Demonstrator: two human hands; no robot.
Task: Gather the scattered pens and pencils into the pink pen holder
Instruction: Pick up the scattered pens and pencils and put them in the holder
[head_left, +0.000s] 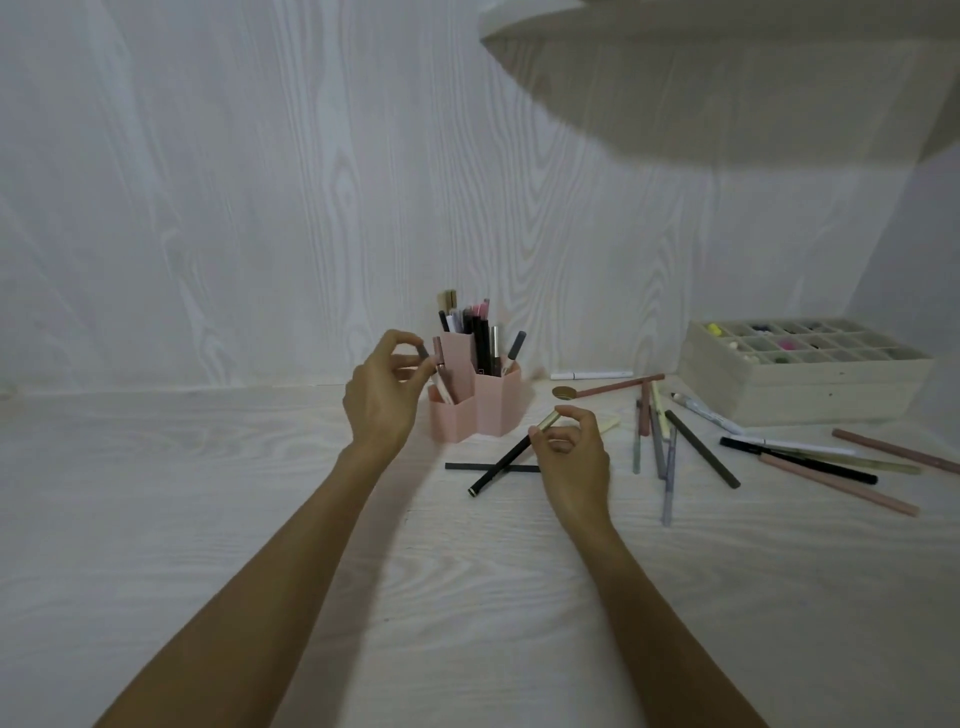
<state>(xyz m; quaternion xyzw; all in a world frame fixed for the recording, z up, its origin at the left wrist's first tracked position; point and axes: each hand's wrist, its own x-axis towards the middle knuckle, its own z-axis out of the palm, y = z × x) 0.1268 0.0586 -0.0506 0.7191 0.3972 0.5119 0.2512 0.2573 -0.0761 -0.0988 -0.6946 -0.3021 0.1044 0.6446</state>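
Now left hand (382, 397) pinching pink pen (442, 378) over pink pen holder (475, 402). Right hand (569, 452) at 3 o'clock, gripping black pen (506, 457) above table (260, 493).

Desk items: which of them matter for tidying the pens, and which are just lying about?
Part of the job:
pink pen holder
black pen in the right hand
loose pens
left hand

Just lying about:
compartment box
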